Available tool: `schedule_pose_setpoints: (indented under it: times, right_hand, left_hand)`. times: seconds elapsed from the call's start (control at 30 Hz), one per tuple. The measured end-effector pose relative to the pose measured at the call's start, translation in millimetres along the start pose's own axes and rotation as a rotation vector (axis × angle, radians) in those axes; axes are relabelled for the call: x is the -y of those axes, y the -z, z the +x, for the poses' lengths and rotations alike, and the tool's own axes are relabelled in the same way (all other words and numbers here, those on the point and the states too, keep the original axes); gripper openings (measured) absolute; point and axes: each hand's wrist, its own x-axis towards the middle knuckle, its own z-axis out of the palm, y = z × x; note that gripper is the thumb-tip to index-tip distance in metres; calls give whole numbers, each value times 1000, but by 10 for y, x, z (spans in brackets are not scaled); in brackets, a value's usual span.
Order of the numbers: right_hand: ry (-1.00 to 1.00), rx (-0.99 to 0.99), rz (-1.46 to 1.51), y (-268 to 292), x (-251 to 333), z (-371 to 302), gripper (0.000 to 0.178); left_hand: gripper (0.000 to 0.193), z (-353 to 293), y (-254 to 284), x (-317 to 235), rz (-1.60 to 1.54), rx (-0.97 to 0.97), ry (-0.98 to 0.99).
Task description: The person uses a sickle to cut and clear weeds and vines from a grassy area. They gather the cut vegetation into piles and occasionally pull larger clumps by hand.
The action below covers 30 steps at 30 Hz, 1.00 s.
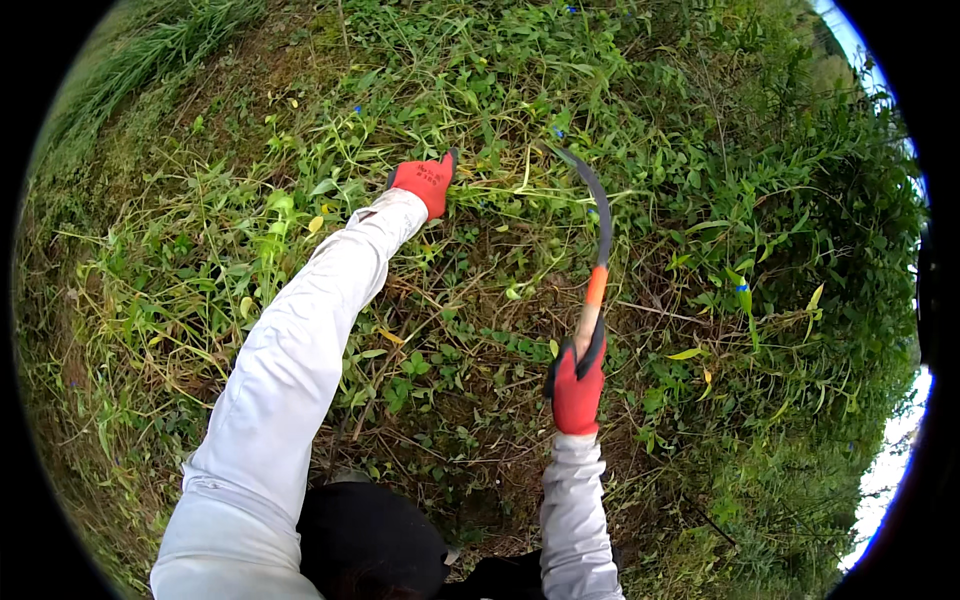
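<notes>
Pulling too hard could send the sickle (597, 284), gripped by the right hand (577, 392), into the left hand (424, 184), seemingly closed around weeds (496, 190).

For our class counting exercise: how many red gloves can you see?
2. One red glove is on the left hand, among green stems; the other is on the right hand, holding the sickle. No more show, though foliage could hide others.
</notes>
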Motion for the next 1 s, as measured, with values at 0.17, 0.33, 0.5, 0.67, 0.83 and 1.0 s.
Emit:
schedule_pose_setpoints:
  times: [0.17,0.33,0.5,0.67,0.83,1.0]
  right_hand:
    - [133,182,-861,-481,254,1262,69]
    - [73,247,-629,-161,-138,307,73]
    - [40,223,-652,-143,-21,417,72]
    - [69,308,-820,-312,265,1031,68]
    - [-18,314,-744,-60,-76,294,73]
    - [60,211,-537,109,-88,-513,72]
  left_hand:
    - [77,145,102,-292,22,30,5]
    - [74,22,117,-162,174,121,-134]
    - [84,-76,-75,-63,-17,23,-69]
    - [86,-62,-111,-67,-21,29,-72]
    - [65,-105,-25,-86,221,71,-242]
    - [56,-612,-269,-131,111,-47,-217]
